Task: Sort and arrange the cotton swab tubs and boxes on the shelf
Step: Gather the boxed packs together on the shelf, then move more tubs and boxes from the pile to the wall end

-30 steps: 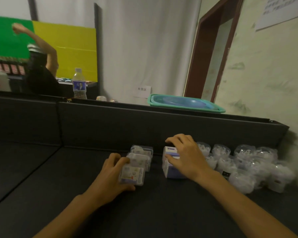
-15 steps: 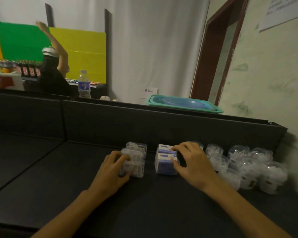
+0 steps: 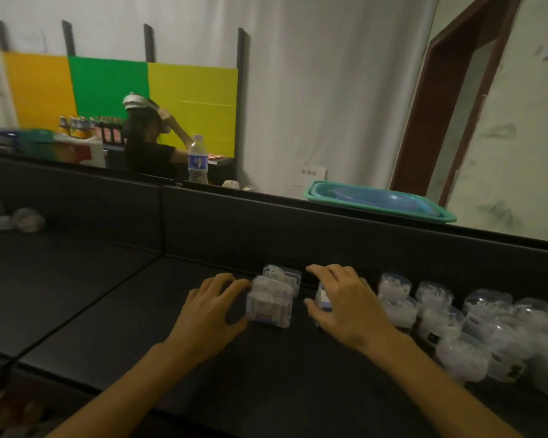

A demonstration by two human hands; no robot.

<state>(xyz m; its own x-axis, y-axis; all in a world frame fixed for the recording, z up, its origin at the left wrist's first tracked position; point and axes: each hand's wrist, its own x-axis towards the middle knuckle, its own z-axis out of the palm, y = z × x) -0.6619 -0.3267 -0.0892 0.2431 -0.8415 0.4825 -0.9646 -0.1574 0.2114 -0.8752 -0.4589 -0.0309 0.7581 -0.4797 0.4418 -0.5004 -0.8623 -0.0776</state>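
Observation:
A short row of clear cotton swab boxes point(image 3: 270, 306) stands on the dark shelf point(image 3: 114, 311), running front to back. My left hand point(image 3: 212, 314) grips the front box from its left side. Just to the right, my right hand point(image 3: 345, 303) lies over the white and blue cotton swab boxes point(image 3: 323, 301), covering most of them. Several round clear cotton swab tubs point(image 3: 431, 314) crowd the shelf's right part, in rough rows toward the wall.
The shelf's black back panel point(image 3: 298, 229) rises behind the boxes. A green basket point(image 3: 374, 202) and a water bottle point(image 3: 197, 161) stand behind it. A person point(image 3: 146, 143) stands in the background. Some wrapped items point(image 3: 16, 219) lie at far left.
My right hand has moved from the right side of the white and blue boxes to lie on top of them. The left hand keeps hold of the clear boxes. The camera has turned left.

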